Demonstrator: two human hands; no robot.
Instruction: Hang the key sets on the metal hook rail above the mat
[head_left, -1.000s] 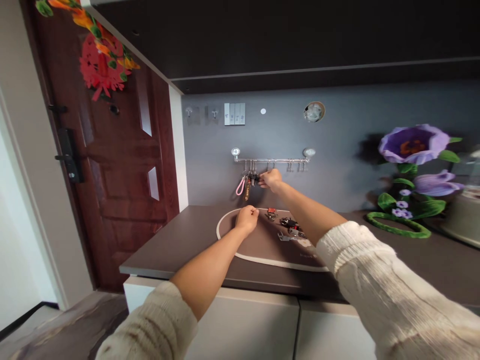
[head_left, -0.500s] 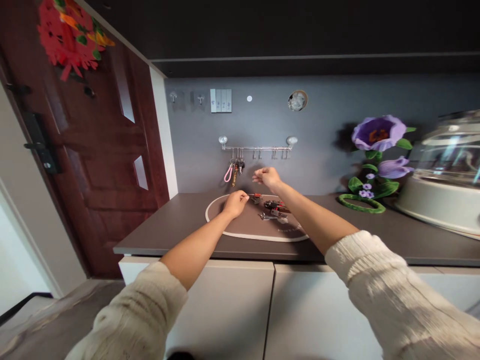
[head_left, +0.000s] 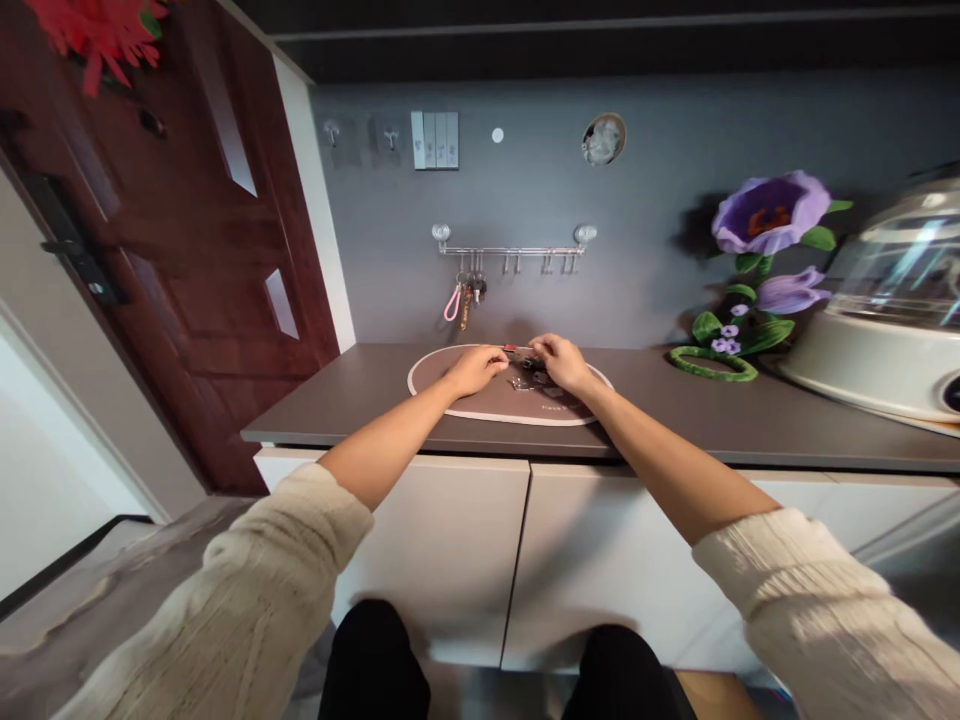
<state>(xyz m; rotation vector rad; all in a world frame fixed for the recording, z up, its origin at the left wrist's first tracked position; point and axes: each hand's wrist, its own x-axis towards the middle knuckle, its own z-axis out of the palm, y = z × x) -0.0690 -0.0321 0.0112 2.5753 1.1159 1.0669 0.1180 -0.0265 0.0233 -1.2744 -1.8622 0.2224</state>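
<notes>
My left hand (head_left: 480,371) is over the left half of the oval brown mat (head_left: 439,372), its fingertips pressed together. Whatever it may hold is too small to make out. Beside it, my right hand (head_left: 561,362) is low over the keys (head_left: 534,366), with curled fingers. Its fingertips come close to the dark pieces in the pile, and what they pinch is hidden. More keys (head_left: 521,384) lie loose toward the front of the mat. A small red piece (head_left: 510,348) is near the mat's back edge, between the two hands.
A clear hook rail (head_left: 517,251) on the grey wall carries a pink loop (head_left: 452,303) and several keys (head_left: 478,290) at its left end. On the dark countertop (head_left: 315,390), purple fabric flowers (head_left: 769,215) and a domed white appliance (head_left: 877,350) stand at right. White cabinet doors (head_left: 420,540) are below.
My right hand has come down from below the hook rail to the keys on the mat. The left hand stays over the mat. The view has tilted downward, and my knees now show.
</notes>
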